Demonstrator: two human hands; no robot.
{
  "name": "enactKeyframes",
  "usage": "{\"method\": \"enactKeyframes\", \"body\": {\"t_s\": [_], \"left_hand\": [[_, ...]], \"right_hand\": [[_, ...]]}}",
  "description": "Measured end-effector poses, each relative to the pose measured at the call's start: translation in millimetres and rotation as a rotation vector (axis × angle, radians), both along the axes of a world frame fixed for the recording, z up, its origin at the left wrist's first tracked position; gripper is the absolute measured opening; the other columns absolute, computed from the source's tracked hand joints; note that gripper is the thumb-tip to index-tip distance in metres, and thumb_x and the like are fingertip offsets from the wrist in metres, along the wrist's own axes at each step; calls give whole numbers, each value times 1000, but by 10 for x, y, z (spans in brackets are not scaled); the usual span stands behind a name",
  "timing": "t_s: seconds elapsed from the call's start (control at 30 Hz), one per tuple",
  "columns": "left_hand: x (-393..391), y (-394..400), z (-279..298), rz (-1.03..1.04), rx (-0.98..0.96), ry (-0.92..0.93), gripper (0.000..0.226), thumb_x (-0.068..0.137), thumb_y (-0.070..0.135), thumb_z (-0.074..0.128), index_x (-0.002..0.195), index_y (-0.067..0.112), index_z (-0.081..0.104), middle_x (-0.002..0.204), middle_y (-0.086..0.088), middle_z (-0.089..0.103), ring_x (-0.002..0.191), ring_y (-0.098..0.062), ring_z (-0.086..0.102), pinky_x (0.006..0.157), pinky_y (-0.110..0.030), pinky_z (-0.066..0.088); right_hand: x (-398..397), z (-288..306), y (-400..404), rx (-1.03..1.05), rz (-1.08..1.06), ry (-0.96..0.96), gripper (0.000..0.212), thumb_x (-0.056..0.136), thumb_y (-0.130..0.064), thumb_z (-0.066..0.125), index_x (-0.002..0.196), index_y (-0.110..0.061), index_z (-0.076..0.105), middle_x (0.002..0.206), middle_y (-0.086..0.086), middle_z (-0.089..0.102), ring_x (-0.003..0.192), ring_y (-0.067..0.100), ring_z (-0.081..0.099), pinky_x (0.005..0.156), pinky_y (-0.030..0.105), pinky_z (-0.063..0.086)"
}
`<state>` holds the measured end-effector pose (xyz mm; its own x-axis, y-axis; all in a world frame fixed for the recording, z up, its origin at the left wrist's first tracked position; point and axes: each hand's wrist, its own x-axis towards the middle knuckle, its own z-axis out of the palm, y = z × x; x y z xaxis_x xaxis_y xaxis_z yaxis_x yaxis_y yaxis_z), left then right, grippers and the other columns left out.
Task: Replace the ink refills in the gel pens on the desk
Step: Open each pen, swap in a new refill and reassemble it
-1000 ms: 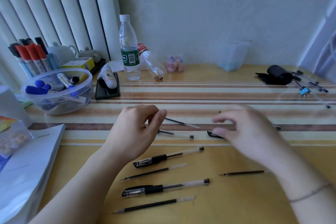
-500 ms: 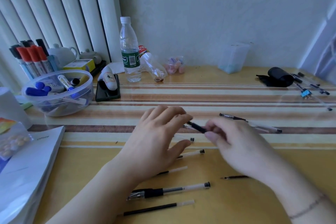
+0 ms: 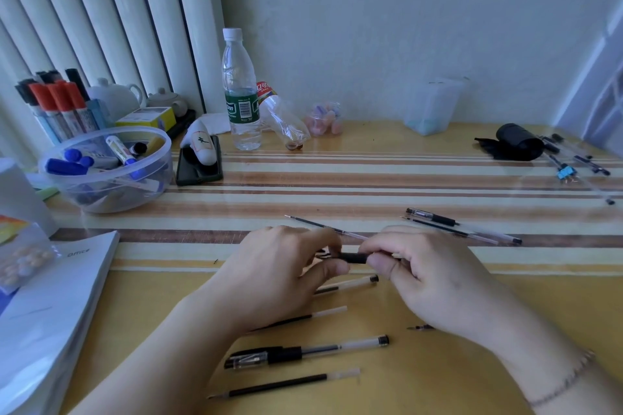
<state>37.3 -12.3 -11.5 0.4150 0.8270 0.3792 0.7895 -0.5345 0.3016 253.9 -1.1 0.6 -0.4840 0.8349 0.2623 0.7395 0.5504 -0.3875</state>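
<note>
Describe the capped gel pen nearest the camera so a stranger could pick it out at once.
Start at the plain yellow front strip of the desk, below both hands. The capped gel pen lies there, between two loose refills. Unlike them, it has a clear clipped cap, a black grip and a black end plug.

- The white book (image 3: 50, 307) at the desk's left edge bears the grey word "office" near its top corner.
- The water bottle (image 3: 240, 91) near the desk's back edge has a green label with a barcode; its white brand lettering is too blurred to read, perhaps ending in "on".
</note>
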Motion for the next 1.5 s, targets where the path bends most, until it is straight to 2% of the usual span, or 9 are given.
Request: {"method": "enactKeyframes", "body": {"t_s": [0.17, 0.37, 0.57, 0.7, 0.83, 1.1, 1.3, 1.4, 1.5], "left_hand": [[6, 0, 30, -23, 11, -84, 16, 96, 39, 42, 87, 31, 51, 73, 18, 48, 65, -12, 49, 57, -35, 45], [42, 10, -1, -19, -37, -216, 33, 99, 40, 32, 74, 21, 44, 61, 2, 49, 59, -22, 49, 55, -43, 45], [15, 35, 15, -8, -9, -283, 33, 98, 39, 39, 67, 31, 43, 55, 0, 49, 51, -21, 47, 50, -44, 42], [23, 37, 22, 11, -34, -334, 38, 96, 40, 43, 66, 21, 55, 53, -3, 52, 50, -22, 46, 49, -36, 41], [17, 27, 60, 40, -65, -377, 31, 96, 32, 52, 72, 19, 67, 49, 5, 47, 47, -11, 41, 45, -15, 30], [-66, 38, 110, 119, -156, -518, 20, 87, 12, 60, 68, 15, 61, 51, -3, 48, 47, -7, 36, 47, -19, 33], [-211, 100, 146, 191, -105, -617, 21, 89, 10, 56, 69, 15, 62, 55, -12, 54, 47, -9, 41, 46, -22, 36], [-81, 55, 122, 140, -136, -630, 22, 89, 10, 58, 69, 16, 62, 54, 1, 53, 47, -8, 41, 47, -20, 36], [46, 11, 74, 63, -150, -593, 22, 91, 11, 59, 70, 18, 61, 53, -8, 50, 48, -9, 37, 47, -22, 34]], "right_hand": [[41, -5, 31, -11, -5, 79, 22, 93, -34, 51, 105, -34, 69, 87, -24, 67, 86, 0, 60, 75, 31, 52], [15, -1, 32, 112, -20, 266, 15, 77, -24, 75, 91, -28, 74, 83, -18, 66, 81, 7, 63, 68, 29, 53], [10, -13, 15, 35, 12, 190, 34, 89, -56, 38, 83, -38, 66, 75, -24, 63, 75, -1, 61, 65, 23, 50], [-7, -18, 25, 95, -43, 205, 12, 82, -45, 63, 85, -34, 67, 73, -21, 65, 68, 5, 60, 57, 25, 48], [-12, -26, 31, 99, -45, 227, 19, 76, -33, 76, 82, -32, 58, 70, -22, 57, 70, 8, 57, 58, 19, 45], [76, 48, 53, 84, -103, 151, 17, 81, -26, 71, 81, -31, 55, 73, -18, 59, 66, 4, 58, 56, 23, 48], [510, 111, 294, 106, -446, 92, 16, 85, -18, 68, 80, -26, 56, 76, -13, 60, 67, -3, 53, 51, 16, 35], [319, 224, 144, 106, -173, 427, 5, 79, -29, 72, 79, -26, 68, 73, -16, 67, 66, -11, 59, 55, 5, 41], [116, 207, 11, 115, 62, 295, 23, 76, -42, 69, 89, -25, 76, 83, -18, 69, 74, -6, 64, 62, 9, 48]]}}
